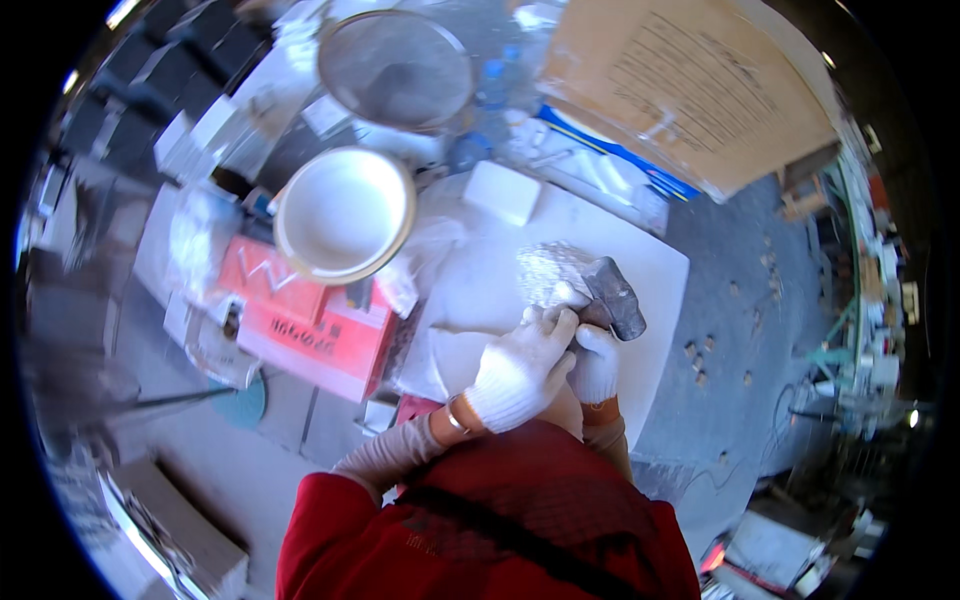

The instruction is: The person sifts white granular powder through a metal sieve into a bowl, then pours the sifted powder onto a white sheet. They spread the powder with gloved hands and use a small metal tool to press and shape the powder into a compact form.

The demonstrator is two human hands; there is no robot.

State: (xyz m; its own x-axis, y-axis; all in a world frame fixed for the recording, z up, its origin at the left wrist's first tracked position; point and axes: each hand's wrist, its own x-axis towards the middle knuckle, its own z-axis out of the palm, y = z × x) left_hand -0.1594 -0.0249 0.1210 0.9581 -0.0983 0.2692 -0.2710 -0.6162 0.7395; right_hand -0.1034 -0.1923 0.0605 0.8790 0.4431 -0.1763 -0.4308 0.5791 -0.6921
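Observation:
A dark, heavy hammer head (615, 298) is over the table, its handle mostly hidden by the gloves. My right hand (597, 362), in a white knit glove, is closed just below the head and appears to hold the hammer's handle. Close beside it, my left hand (520, 368), also in a white glove, has its fingers bent together near the handle. Whatever the left fingers grip is hidden. Just beyond both hands, a rough, white, lumpy pile (550, 268) lies on the white tabletop (655, 275).
A white tub (345, 213) stands left, above a red box (318, 335). Behind are a round mesh sieve (397, 70) and a small white block (502, 192). A large cardboard box (690, 90) rises at the far right. Small pieces (700, 350) lie on the floor.

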